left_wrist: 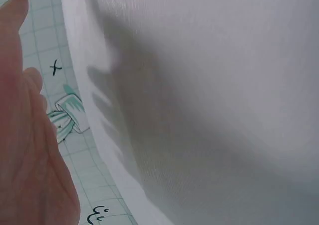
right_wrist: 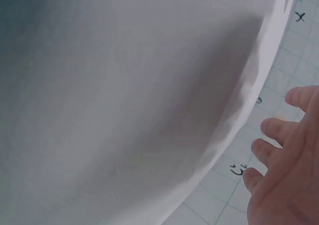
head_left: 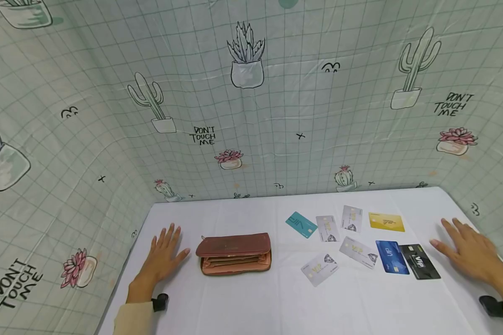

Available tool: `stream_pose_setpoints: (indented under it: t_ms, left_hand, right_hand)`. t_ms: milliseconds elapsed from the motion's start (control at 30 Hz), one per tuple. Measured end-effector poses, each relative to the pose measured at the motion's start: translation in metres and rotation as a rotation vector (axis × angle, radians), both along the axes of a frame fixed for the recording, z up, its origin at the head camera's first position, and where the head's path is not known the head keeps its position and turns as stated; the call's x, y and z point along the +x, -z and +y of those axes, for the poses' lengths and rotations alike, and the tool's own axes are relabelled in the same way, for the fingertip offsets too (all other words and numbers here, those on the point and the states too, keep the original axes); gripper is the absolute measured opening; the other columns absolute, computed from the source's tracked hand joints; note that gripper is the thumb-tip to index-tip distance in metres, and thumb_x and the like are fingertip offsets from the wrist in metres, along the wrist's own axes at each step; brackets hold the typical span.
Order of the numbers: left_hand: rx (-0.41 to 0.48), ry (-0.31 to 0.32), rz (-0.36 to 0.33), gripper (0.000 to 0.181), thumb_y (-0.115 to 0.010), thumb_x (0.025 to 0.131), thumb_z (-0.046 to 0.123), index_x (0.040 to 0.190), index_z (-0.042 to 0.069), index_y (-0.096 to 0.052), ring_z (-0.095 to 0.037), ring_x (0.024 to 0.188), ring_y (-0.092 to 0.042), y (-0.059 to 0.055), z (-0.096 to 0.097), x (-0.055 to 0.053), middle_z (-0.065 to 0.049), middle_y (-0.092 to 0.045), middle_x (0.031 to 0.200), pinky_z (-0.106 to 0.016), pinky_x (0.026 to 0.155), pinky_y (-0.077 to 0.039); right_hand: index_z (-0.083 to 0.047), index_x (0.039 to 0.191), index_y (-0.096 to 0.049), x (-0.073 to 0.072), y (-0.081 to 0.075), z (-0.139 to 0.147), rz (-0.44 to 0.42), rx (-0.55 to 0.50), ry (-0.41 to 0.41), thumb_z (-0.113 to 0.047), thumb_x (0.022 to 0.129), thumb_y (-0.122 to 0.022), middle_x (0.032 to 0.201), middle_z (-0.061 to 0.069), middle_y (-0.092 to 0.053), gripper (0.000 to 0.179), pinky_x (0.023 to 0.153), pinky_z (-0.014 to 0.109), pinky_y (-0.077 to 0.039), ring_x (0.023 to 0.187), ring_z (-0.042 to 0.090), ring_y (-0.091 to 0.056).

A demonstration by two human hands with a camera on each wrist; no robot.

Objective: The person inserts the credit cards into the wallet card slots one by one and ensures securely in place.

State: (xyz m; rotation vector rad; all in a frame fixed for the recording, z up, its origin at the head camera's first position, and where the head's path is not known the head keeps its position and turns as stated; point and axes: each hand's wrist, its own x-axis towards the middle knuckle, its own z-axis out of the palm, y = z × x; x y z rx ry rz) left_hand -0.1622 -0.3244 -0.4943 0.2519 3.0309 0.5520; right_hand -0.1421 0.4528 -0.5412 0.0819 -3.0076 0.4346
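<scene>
A brown zip wallet (head_left: 234,245) lies unzipped on the white table, its compartments showing toward me. To its left, my left hand (head_left: 162,256) is spread with nothing in it. At the table's right side my right hand (head_left: 469,253) is also spread and holds nothing; a black VIP card (head_left: 420,262) is nearest to it. A blue card (head_left: 391,257) touches or slightly overlaps the black one. Farther left and back lie a yellow card (head_left: 386,222), a teal card (head_left: 301,224) and several silver VIP cards (head_left: 358,252). Both wrist views show only an empty-handed palm side and its shadow on the cloth.
A white cloth covers the table (head_left: 251,307). Behind and on both sides hangs a pale green grid curtain (head_left: 285,111) printed with potted cacti and lettering. Each wrist wears a small black device (head_left: 160,302).
</scene>
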Motion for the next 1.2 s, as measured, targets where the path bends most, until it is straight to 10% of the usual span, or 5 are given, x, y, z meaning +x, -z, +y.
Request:
stream_pose_setpoints:
  t_ms: [533, 967, 1200]
  left_hand:
    - [0.289, 0.06, -0.015, 0.038, -0.076, 0.099, 0.018, 0.13, -0.002, -0.071, -0.054, 0.151, -0.032, -0.005, 0.014, 0.019, -0.027, -0.047, 0.158, -0.071, 0.117, -0.029]
    - [0.501, 0.168, 0.017, 0.034, -0.079, 0.094, 0.007, 0.127, 0.003, -0.076, -0.052, 0.145, -0.043, 0.006, 0.015, 0.025, -0.022, -0.055, 0.154, -0.07, 0.111, -0.037]
    - [0.678, 0.277, 0.049, 0.036, -0.073, 0.096, 0.001, 0.132, -0.004, -0.071, -0.005, 0.146, -0.043, 0.013, 0.016, 0.024, -0.031, -0.049, 0.155, -0.015, 0.111, -0.036]
  right_hand:
    - [0.013, 0.15, -0.037, 0.012, -0.009, -0.016, -0.037, 0.05, -0.078, -0.046, 0.104, -0.065, 0.134, 0.049, -0.041, 0.08, 0.09, 0.082, -0.038, 0.118, 0.07, -0.044]
    - [0.011, 0.138, -0.052, 0.022, -0.018, -0.036, -0.086, -0.058, -0.189, -0.031, 0.085, -0.087, 0.133, 0.045, -0.048, 0.076, 0.089, 0.08, -0.041, 0.116, 0.066, -0.049]
    - [0.013, 0.136, -0.053, 0.025, -0.023, -0.041, -0.1, -0.082, -0.2, -0.025, 0.077, -0.093, 0.133, 0.047, -0.046, 0.081, 0.091, 0.079, -0.04, 0.116, 0.066, -0.048]
